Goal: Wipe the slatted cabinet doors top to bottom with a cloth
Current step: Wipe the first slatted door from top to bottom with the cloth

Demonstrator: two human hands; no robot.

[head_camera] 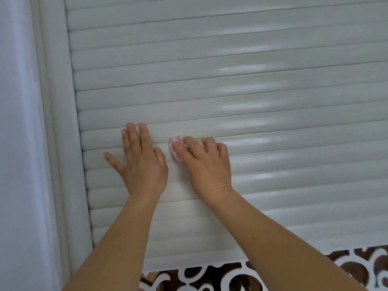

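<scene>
At frame centre, the right hand (206, 164) curls its fingers around a small pink-and-white checked cloth (176, 145), pressing it against the pale grey slatted cabinet door (231, 85). Just left, the left hand (140, 162) lies flat, fingers spread, on the slats.

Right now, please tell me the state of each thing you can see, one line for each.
slatted door: closed, slats glossy with light reflections.
cloth: bunched up, pressed on a slat under the right hand.
right hand: fingers curled round the cloth.
left hand: flat on the slats, fingers straight and spread.
cut-out panel: below the door, white scrollwork.
</scene>
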